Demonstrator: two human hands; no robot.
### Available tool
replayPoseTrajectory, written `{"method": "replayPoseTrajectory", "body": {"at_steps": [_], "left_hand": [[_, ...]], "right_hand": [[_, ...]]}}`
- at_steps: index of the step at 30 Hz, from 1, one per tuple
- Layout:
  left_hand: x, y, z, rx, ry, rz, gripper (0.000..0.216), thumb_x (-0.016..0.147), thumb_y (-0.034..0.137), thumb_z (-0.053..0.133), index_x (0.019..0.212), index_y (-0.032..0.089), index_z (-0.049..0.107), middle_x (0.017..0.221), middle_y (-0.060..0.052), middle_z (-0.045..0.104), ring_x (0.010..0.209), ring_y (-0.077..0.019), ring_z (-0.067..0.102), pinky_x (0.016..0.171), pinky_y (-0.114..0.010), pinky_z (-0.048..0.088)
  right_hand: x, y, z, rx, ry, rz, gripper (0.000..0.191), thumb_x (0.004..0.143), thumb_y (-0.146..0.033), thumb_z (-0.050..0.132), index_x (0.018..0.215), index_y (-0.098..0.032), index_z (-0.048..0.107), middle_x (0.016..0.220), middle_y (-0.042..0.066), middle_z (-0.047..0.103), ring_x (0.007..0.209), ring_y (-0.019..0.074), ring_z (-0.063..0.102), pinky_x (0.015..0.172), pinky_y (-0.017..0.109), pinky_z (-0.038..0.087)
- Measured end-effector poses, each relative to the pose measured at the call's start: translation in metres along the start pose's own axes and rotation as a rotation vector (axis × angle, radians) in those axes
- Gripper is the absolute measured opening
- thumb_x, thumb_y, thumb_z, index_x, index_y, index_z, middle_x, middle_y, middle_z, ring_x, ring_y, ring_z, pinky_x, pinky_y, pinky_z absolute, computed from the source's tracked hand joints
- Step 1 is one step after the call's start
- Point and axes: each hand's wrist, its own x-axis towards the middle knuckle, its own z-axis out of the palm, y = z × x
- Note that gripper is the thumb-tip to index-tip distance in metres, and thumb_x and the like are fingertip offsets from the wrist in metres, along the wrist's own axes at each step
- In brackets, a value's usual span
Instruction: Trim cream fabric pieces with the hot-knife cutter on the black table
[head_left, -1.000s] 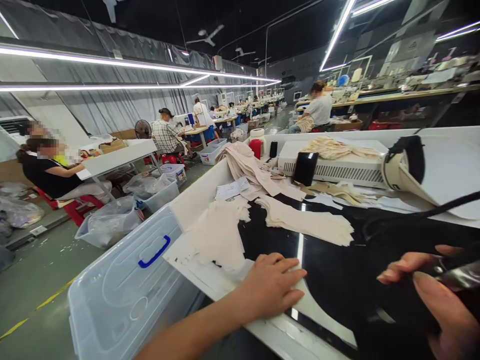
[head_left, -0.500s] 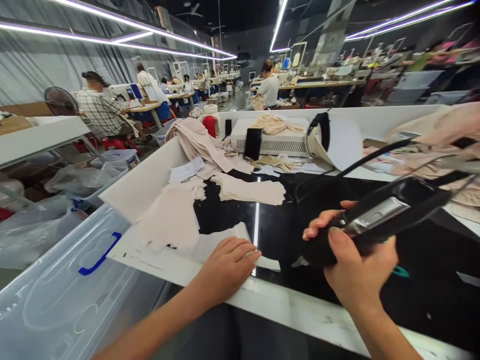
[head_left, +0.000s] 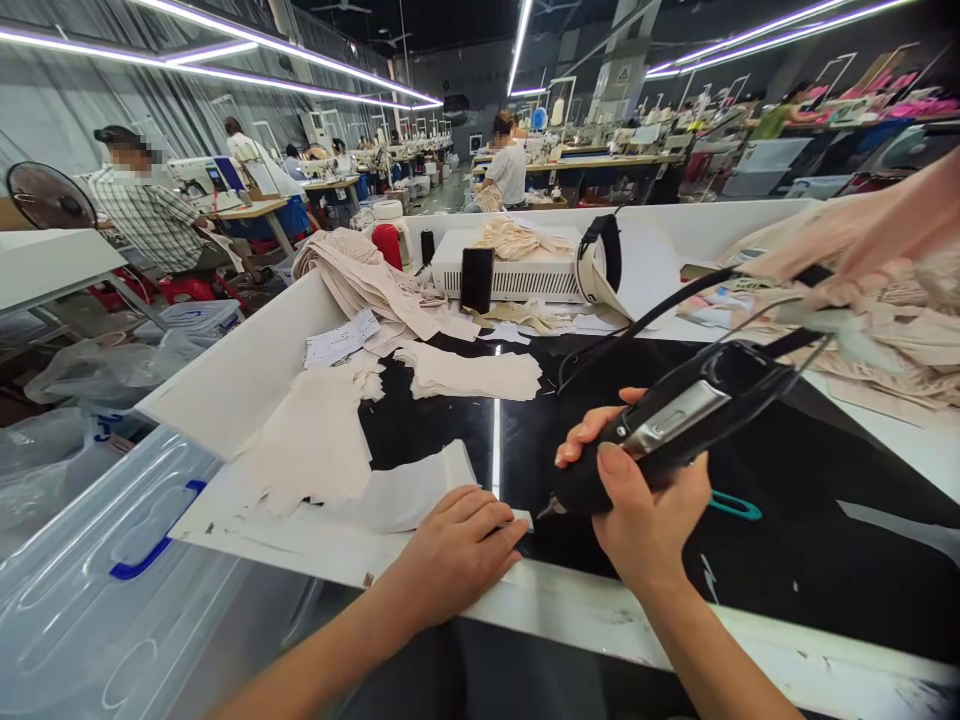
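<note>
My right hand [head_left: 641,505] is wrapped round a black corded hand tool [head_left: 675,420] with a silver panel, its small tip pointing down at the black glass table top [head_left: 787,540]. My left hand [head_left: 457,550] lies flat, fingers together, on a white sheet [head_left: 405,495] at the table's near edge, just left of the tool tip. Cream fabric pieces [head_left: 315,440] lie on the sheet to the left, and another stack of cream pieces [head_left: 469,372] lies farther back.
A clear plastic bin with a blue handle [head_left: 120,560] stands at the lower left. At the back are a white machine [head_left: 517,270], a black phone [head_left: 476,280], a red bottle [head_left: 388,245] and a pile of beige cloth [head_left: 360,275]. Pink fabric [head_left: 877,290] is heaped at the right. Other people sit at sewing tables behind.
My view has swung right and down. My right hand has brought the tool leftward and lower, close to my left hand, which has stayed on the sheet.
</note>
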Motion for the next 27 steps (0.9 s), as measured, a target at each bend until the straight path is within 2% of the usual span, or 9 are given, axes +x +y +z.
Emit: {"method": "replayPoseTrajectory", "body": {"at_steps": [10,20,27], "left_hand": [[-0.0028,0.0009,0.0020,0.013,-0.041,-0.020,0.026,0.124,0.031,0.053,0.132,0.017,0.073,0.113,-0.005,0.081,0.111,-0.0215,0.077,0.115,-0.039,0.060],[-0.0047,-0.0017,0.0050,0.039,-0.069,-0.043,0.026,0.122,0.031,0.057,0.136,0.016,0.072,0.118,-0.008,0.081,0.111,-0.0227,0.078,0.113,-0.042,0.063],[-0.0035,-0.0029,0.0044,0.024,-0.043,-0.032,0.027,0.124,0.029,0.052,0.132,0.016,0.073,0.116,-0.007,0.080,0.107,-0.0222,0.078,0.109,-0.042,0.063]], "right_hand": [[0.0003,0.0095,0.0067,0.014,-0.008,-0.011,0.042,0.098,-0.033,0.092,0.132,-0.031,0.068,0.094,-0.004,0.075,0.069,0.0150,0.072,0.068,0.031,0.063],[-0.0004,0.0083,0.0062,0.011,-0.014,-0.014,0.041,0.098,-0.030,0.091,0.133,-0.032,0.068,0.094,-0.004,0.076,0.069,0.0149,0.072,0.067,0.031,0.063],[0.0007,0.0091,0.0059,0.018,-0.019,-0.023,0.041,0.099,-0.026,0.089,0.134,-0.032,0.069,0.096,-0.005,0.076,0.070,0.0143,0.073,0.069,0.030,0.063]]}}
